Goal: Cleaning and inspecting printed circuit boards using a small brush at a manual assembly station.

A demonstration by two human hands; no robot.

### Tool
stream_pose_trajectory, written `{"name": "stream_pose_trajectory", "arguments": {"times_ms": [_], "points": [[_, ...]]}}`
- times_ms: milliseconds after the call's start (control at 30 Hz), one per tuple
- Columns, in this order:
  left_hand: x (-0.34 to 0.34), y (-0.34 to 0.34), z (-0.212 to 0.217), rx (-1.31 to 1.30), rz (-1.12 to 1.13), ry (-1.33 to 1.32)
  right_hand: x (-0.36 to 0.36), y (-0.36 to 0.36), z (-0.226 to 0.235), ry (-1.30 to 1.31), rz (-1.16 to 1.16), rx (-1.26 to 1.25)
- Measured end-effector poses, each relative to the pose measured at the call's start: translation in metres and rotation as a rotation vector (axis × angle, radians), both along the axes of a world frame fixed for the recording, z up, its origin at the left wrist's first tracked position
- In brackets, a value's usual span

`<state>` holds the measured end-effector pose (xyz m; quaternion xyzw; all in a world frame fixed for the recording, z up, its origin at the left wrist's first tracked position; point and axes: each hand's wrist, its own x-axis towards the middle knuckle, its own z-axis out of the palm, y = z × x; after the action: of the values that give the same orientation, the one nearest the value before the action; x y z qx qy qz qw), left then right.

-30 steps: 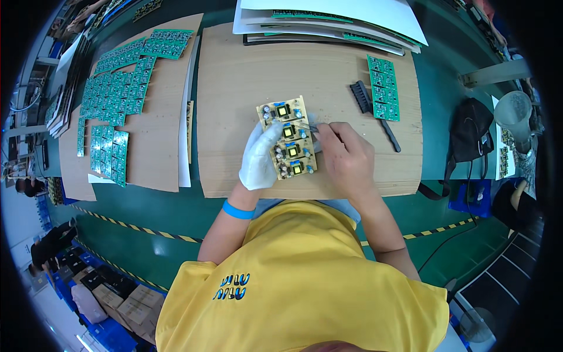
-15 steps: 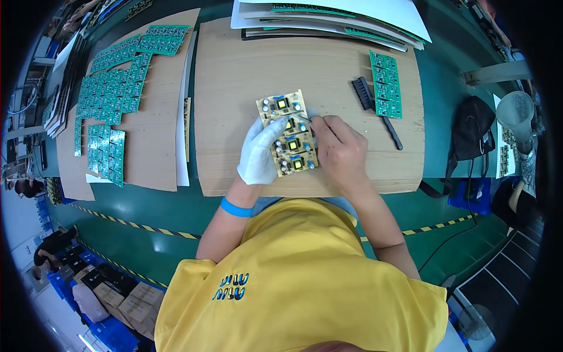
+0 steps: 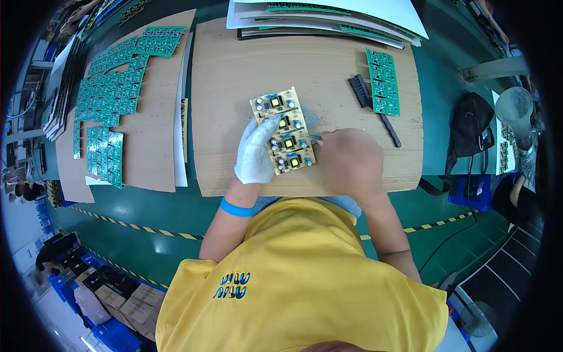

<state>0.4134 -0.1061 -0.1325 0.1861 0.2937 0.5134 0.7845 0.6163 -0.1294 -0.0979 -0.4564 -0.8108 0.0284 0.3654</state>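
The right hand (image 3: pixel 352 163) is smeared by motion blur at the centre right of the frame, so its single fingers cannot be told apart. Most of the thin metal tool (image 3: pixel 315 137) is hidden inside it. A pale grey-blue patch just beyond the tan circuit board's right edge is too blurred to name. The stack of white sheets (image 3: pixel 328 20) is cut off by the top of the frame.

The tan circuit board (image 3: pixel 291 131) sits at the middle of the frame, slightly tilted, above the cardboard sheet (image 3: pixel 234 64) on the counter (image 3: pixel 443 70). Bare cardboard lies above the tan board up to the stack, and to its right as far as the black brush (image 3: pixel 361 92) and green circuit board (image 3: pixel 383 82).

The left hand (image 3: pixel 255 155), in a white glove, grips the tan board's left edge, thumb side over its face. The bare right hand is closed round the tool, whose tip reaches the board's right edge.
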Motion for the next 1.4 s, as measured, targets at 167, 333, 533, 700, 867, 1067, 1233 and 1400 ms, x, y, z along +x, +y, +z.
{"name": "stream_pose_trajectory", "arguments": {"times_ms": [167, 333, 533, 700, 867, 1067, 1233, 1400], "points": [[0.001, 0.0, 0.006, 0.02, -0.008, -0.016, -0.002, 0.004, -0.004, -0.037, 0.043, 0.004], [0.001, -0.001, 0.006, 0.038, -0.005, -0.007, -0.006, 0.003, 0.001, -0.151, 0.025, -0.027], [0.001, -0.001, 0.005, 0.002, 0.011, -0.039, -0.01, -0.001, 0.002, -0.199, 0.015, -0.032], [-0.001, 0.0, -0.001, 0.005, -0.008, 0.003, -0.01, 0.0, -0.005, -0.197, 0.001, -0.044], [-0.002, 0.0, -0.001, -0.026, 0.013, 0.0, -0.013, 0.0, -0.01, -0.178, -0.022, -0.03], [-0.001, 0.001, 0.003, -0.061, 0.038, -0.092, -0.021, -0.002, -0.024, -0.13, -0.084, 0.008], [-0.001, 0.0, 0.003, -0.068, 0.044, -0.097, -0.023, -0.003, -0.022, -0.1, -0.104, -0.012], [0.0, -0.001, 0.003, -0.055, 0.064, -0.121, -0.011, -0.008, -0.006, 0.029, -0.094, -0.061]]}}
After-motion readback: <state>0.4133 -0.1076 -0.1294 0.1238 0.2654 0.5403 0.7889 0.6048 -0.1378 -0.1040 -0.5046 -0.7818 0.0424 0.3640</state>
